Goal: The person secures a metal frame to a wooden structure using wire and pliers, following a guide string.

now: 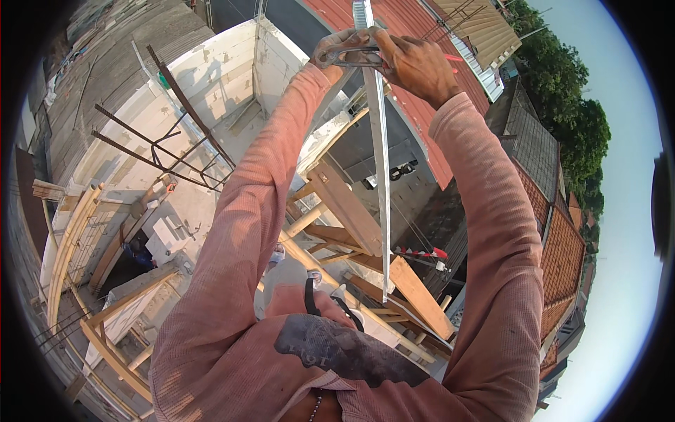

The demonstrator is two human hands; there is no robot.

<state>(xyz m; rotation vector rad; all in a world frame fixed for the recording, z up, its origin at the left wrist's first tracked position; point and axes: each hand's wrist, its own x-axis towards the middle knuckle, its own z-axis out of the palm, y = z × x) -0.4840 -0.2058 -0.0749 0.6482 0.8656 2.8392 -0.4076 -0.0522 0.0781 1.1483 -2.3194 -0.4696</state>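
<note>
Both my arms reach far forward, hands close together around a long, thin silver metal channel (377,141). My left hand (333,50) is closed at the channel's upper part. Curled fingers bring my right hand (418,67) shut around a grey metal hand tool (355,55) with a long loop-shaped opening. The tool lies across the channel, its left end against my left hand. Two red tips (452,63) show past my right hand; whether they belong to the tool I cannot tell. Below my hands, the channel hangs down toward wooden beams.
Timber planks (422,295) and bamboo poles stand below me, high over the ground. Rusty rebar (186,105) juts out at left beside a pale block wall (218,63). A red metal roof (415,126) lies ahead; tiled roofs (562,260) and trees (562,98) are at right.
</note>
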